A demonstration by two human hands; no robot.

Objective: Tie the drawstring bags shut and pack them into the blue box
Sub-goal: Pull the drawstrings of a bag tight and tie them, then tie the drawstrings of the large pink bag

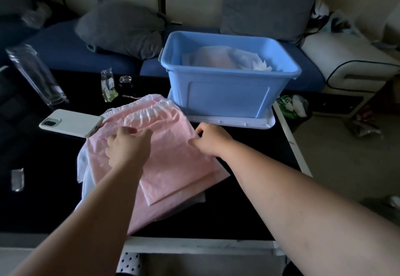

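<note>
pink drawstring bag pinched by left hand and right hand, blue box behind

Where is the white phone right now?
Head view, left of centre: the white phone lies camera-side up on the dark table, its right end against the pink drawstring bags, with the clear bottle behind it.

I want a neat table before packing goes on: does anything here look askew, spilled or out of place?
Mildly. The bags lie in a skewed stack, edges fanned out rather than aligned, with white ones poking out at the left. The phone meets the stack's left edge. Nothing looks spilled or torn.
</note>
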